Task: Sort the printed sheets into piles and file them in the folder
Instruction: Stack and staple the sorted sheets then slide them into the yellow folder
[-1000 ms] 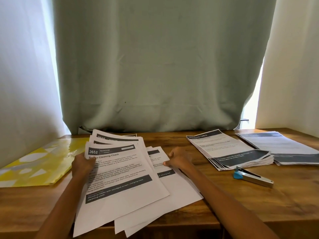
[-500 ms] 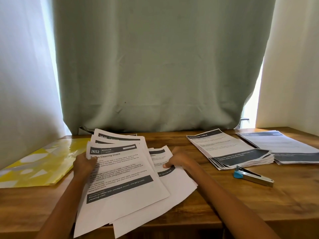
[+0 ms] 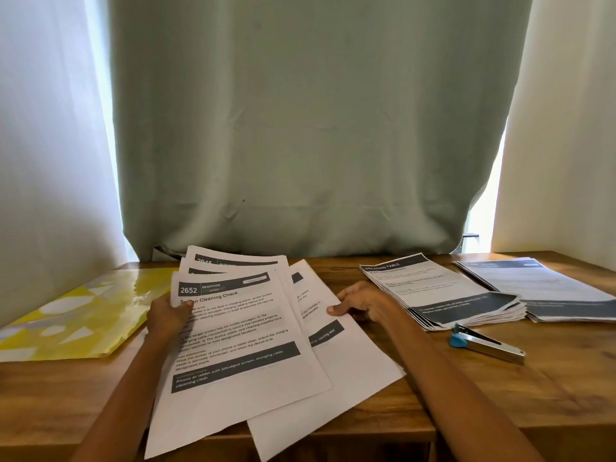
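left hand (image 3: 166,316) fingers gripping fanned sheets (image 3: 233,328), right hand (image 3: 361,303) fingers pinching lower sheet (image 3: 340,368)

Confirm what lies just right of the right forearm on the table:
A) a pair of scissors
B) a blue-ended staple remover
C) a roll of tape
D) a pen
B: the blue-ended staple remover lies on the wood, in front of the Dressing Table pile, beside the right forearm.

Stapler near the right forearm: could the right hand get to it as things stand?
Probably yes. The stapler lies bare on the table just outside the right hand, with nothing between them. That hand would first have to let go of the sheet its fingers hold.
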